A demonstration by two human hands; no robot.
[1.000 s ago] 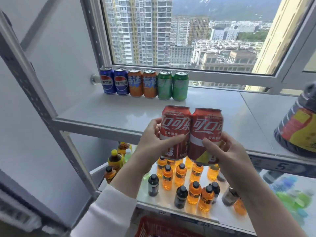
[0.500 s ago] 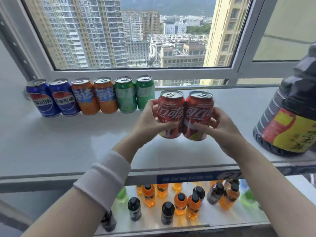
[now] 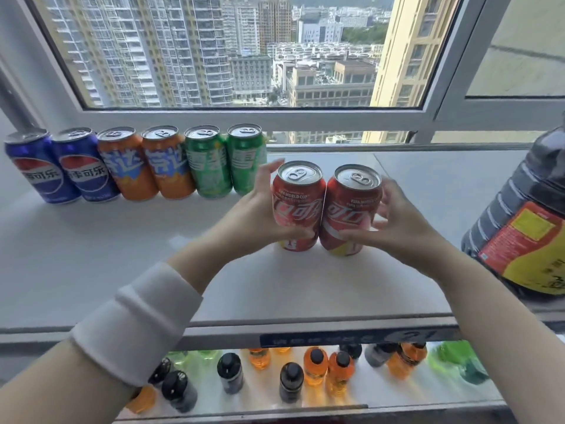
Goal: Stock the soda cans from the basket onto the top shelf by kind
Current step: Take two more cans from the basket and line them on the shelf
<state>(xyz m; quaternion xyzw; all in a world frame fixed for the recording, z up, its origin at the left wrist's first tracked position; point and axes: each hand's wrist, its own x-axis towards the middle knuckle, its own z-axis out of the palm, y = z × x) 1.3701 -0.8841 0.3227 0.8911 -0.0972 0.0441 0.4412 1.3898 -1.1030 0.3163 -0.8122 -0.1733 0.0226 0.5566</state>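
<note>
Lowered since the earlier frame, the two upright Coca-Cola cans [image 3: 298, 206] hang low over the top shelf [image 3: 122, 255], left hand [image 3: 247, 218] and right hand [image 3: 397, 228] each wrapping fingers [image 3: 354, 235] round one, with the green Sprite cans [image 3: 247, 160] just behind-left, nearer the left hand.

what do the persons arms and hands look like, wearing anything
Both hands are bare: no gloves, rings or watch visible on the left hand or right hand. The left forearm wears a wide white fabric band, with bare arm on either side. The right arm has no sleeve in view.
</note>
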